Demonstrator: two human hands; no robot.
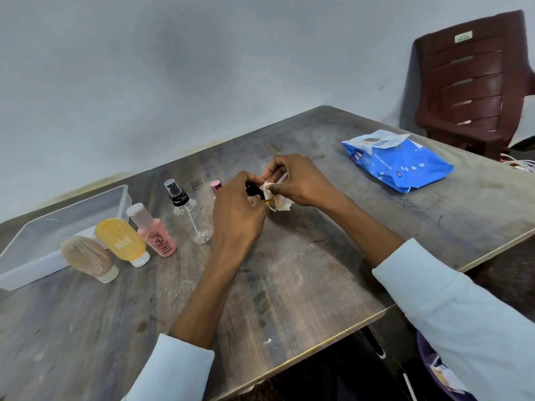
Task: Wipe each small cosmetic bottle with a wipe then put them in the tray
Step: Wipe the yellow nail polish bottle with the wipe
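While pinched at its dark cap by left hand [237, 206], small bottle [270, 204] sits between both hands, right hand [295, 180] pinching wipe [279, 199] around it; tray [62, 227] far left, contents unclear.

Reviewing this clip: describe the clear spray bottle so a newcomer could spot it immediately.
Start at the clear plastic tray at the table's left edge and follow the row of bottles rightward. Last before the left hand stands the spray bottle: see-through, black pump top, unlike its coloured, capped neighbours.
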